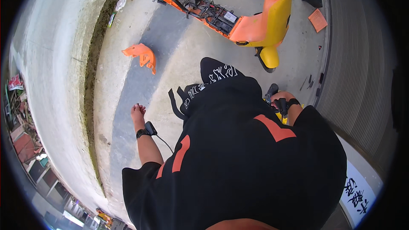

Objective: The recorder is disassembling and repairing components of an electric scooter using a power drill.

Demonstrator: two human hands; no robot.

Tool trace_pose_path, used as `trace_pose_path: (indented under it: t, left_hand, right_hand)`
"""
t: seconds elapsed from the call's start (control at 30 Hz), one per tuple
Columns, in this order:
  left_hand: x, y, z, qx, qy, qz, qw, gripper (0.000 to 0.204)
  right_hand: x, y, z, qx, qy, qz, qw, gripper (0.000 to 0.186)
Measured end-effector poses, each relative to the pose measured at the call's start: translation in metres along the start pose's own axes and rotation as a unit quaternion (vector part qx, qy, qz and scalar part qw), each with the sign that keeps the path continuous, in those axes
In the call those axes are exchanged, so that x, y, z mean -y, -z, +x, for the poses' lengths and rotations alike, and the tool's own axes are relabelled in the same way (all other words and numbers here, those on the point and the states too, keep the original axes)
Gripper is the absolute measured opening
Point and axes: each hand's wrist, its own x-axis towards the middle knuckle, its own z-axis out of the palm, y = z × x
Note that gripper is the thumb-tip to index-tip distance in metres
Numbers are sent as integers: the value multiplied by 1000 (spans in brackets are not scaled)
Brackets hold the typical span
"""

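Note:
My left hand (pixel 138 112) hangs over the grey floor with its fingers curled in, and nothing shows in it. A black strap with a small black device (pixel 150 128) sits on that wrist. My right hand (pixel 280 96) is at my right side with bent fingers, partly covered by another black wrist device. Just below it shows a bit of something yellow (pixel 283 118), mostly hidden by the hand and my black shirt; its kind is unclear. An orange curved plastic panel (pixel 142 56) lies on the floor ahead of my left hand.
Ahead stands a yellow and orange scooter (pixel 264 25), its frame and wiring bare toward the rear. Near a ribbed shutter (pixel 358 55) on the right lie an orange flat piece (pixel 318 20) and small dark tools (pixel 310 81). A drainage groove (pixel 91 81) runs along the left.

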Motion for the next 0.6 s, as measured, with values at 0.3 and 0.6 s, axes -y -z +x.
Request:
trace_pose_path:
  t: [0.3, 0.6]
  left_hand:
    - [-196, -120, 136, 110, 134, 125, 977, 29]
    - [-250, -332, 173, 378, 131, 382, 833, 15]
  right_hand:
    - [4, -132, 73, -97, 68, -282, 952, 37]
    - [80, -207, 60, -146, 122, 339, 921, 22]
